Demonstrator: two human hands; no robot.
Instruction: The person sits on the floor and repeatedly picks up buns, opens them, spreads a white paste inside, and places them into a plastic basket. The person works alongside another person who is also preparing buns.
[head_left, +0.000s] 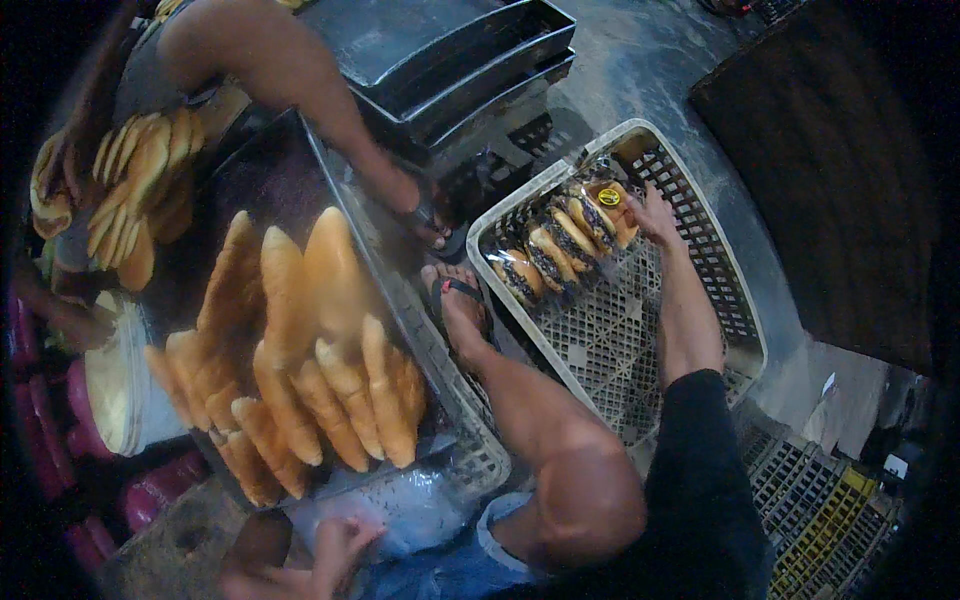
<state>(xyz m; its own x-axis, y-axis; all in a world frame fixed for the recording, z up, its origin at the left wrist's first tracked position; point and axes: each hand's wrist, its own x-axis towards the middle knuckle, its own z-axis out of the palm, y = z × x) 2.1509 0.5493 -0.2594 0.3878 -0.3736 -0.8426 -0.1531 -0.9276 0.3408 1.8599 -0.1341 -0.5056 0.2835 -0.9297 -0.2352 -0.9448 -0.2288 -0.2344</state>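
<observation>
My right hand (655, 215) reaches into a pale plastic basket (752, 312) and grips the end of a clear-wrapped bread (612, 208) with a round yellow sticker. Beside it, several more wrapped breads with dark filling (562, 245) stand in a slanted row along the basket's left wall. At the lower left, my left hand (345, 545) is closed, fingertips drawn together against a pile of clear plastic bags (410, 505). Whether it pinches a bag is blurred. Above the bags, several long golden bread rolls (320, 370) lie heaped in a large crate with dark crumbs or filling (265, 180).
My sandalled foot (460, 305) is between crate and basket. Another person's leg (300, 90) and hand (70, 170) are at the upper left, near sliced bread (145, 180). A white tub of pale cream (118, 375) stands left; black trays (470, 70) are stacked behind.
</observation>
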